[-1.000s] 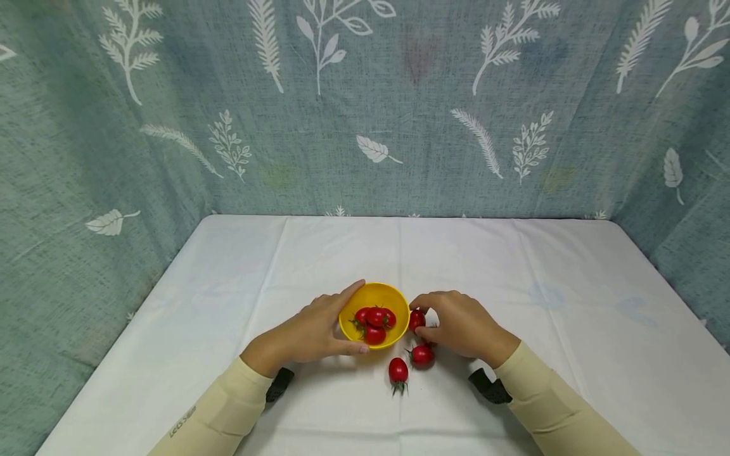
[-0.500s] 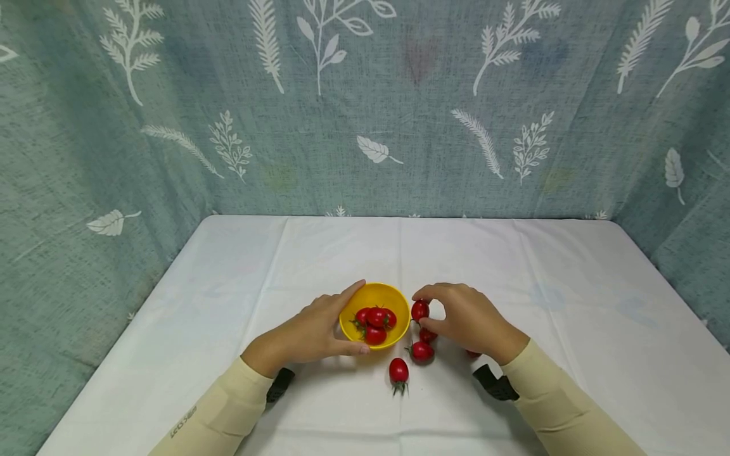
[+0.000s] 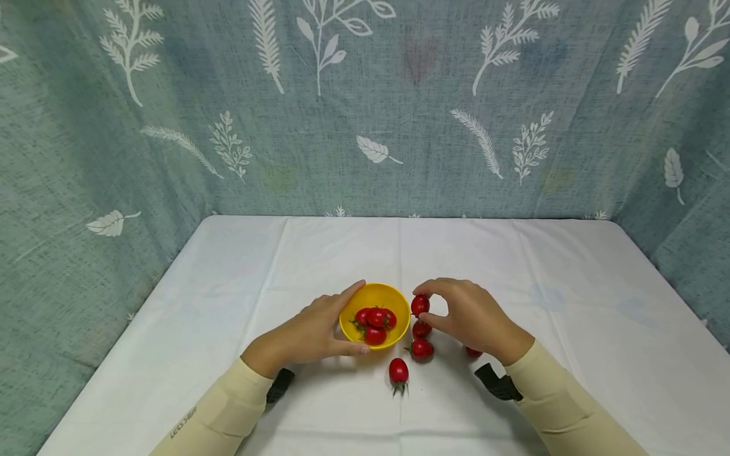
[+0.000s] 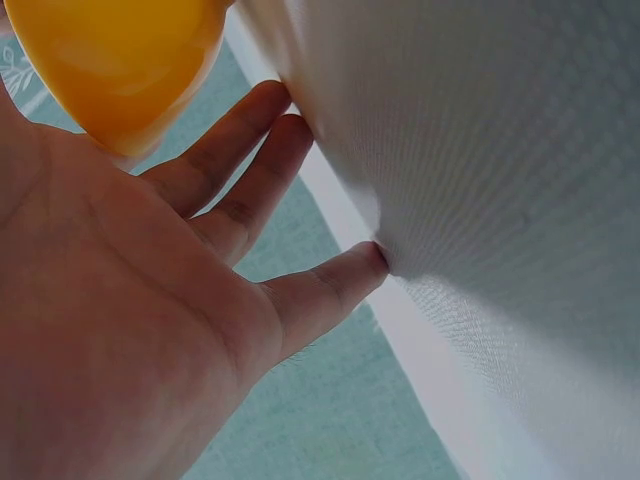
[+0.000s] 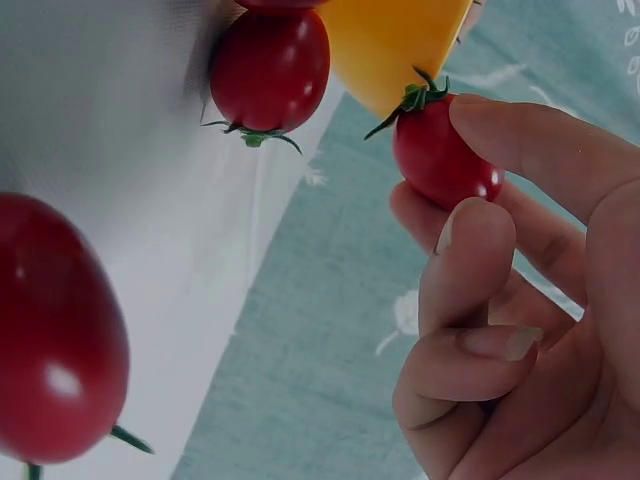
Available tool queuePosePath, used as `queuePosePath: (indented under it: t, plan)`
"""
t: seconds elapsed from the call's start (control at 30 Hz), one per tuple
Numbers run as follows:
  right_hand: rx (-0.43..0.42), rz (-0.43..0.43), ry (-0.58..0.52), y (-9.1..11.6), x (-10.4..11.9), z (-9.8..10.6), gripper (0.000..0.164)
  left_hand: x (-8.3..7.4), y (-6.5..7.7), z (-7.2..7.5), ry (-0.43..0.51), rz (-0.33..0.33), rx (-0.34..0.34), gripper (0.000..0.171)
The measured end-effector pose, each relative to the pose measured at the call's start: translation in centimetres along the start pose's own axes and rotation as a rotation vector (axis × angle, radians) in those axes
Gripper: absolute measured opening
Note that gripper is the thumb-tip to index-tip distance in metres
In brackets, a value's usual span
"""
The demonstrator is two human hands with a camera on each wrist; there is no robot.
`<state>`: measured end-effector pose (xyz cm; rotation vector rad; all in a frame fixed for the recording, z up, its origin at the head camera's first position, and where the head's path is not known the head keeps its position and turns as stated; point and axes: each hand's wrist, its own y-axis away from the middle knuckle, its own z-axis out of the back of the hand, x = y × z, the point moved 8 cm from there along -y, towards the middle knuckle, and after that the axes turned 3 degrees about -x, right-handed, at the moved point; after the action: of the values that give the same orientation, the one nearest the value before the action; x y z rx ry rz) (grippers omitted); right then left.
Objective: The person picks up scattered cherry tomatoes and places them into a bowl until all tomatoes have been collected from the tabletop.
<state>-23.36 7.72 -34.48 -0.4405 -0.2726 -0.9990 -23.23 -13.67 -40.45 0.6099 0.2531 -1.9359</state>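
A yellow bowl (image 3: 376, 292) with several red cherry tomatoes (image 3: 376, 316) in it stands on the white-covered table. My left hand (image 3: 313, 328) holds it from the left, thumb at the near side and index finger along the far rim. In the left wrist view the other fingertips (image 4: 365, 260) touch the tablecloth beside the bowl (image 4: 125, 60). Just right of the bowl, my right hand (image 3: 470, 316) pinches a cherry tomato (image 5: 440, 155) between thumb and fingers, its green stem end toward the bowl. It is off the cloth in the right wrist view.
Two cherry tomatoes lie close together right of the bowl, one (image 3: 422, 329) behind the other (image 3: 422, 350). Another tomato (image 3: 398, 370) lies nearer the front, and one (image 3: 473, 353) is partly hidden under my right wrist. A patterned green curtain (image 3: 365, 126) surrounds the table.
My right hand has drawn slightly up and away with the pinched cherry tomato, uncovering tomatoes beneath it. Those beside the bowl have shifted slightly farther back. My left hand and the bowl stay put.
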Motion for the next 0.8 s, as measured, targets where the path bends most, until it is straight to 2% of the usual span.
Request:
queuePosePath:
  t: [0.53, 0.8]
  plan:
    - [-0.073, 0.052, -0.015, -0.1, 1.0, 0.7, 0.039, 0.0, 0.1, 0.0, 0.009, 0.002, 0.005, 0.109]
    - [-0.059, 0.062, -0.063, -0.5, 1.6, 0.0, 0.038, -0.1, 0.0, 0.1, -0.001, -0.017, -0.003, 0.109]
